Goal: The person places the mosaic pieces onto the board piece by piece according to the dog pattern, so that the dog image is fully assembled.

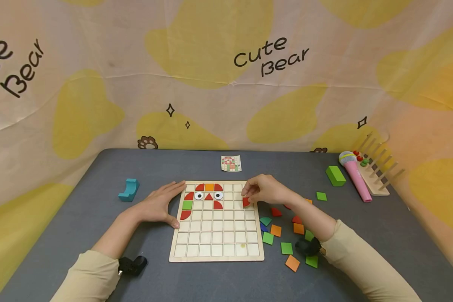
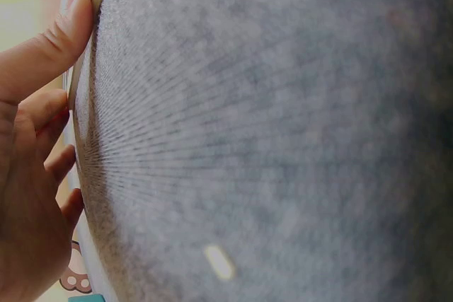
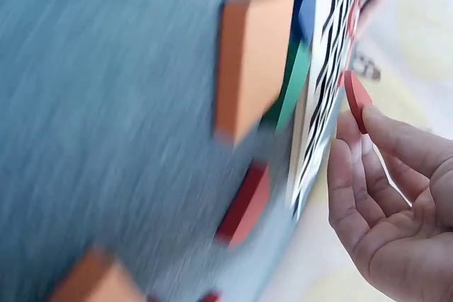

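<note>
A wooden grid board (image 1: 219,239) lies on the dark table, several red, orange and green tiles and two eye tiles set in its upper left cells. My left hand (image 1: 159,204) rests at the board's left edge, fingers stretched toward the top corner and thumb at the side; the left wrist view shows the fingers (image 2: 53,40) against the edge. Between thumb and fingertips, my right hand (image 1: 266,189) pinches a red quarter-circle tile (image 1: 246,202) over the board's upper right cells. The right wrist view shows this red tile (image 3: 357,97) raised off the board.
Loose red, orange, green and blue tiles (image 1: 286,248) lie right of the board, some under the right forearm. A small picture card (image 1: 231,163) lies behind it. At right are a green block (image 1: 335,176), a pink microphone (image 1: 356,178) and a pegged rack (image 1: 377,180); at left, a teal block (image 1: 129,190).
</note>
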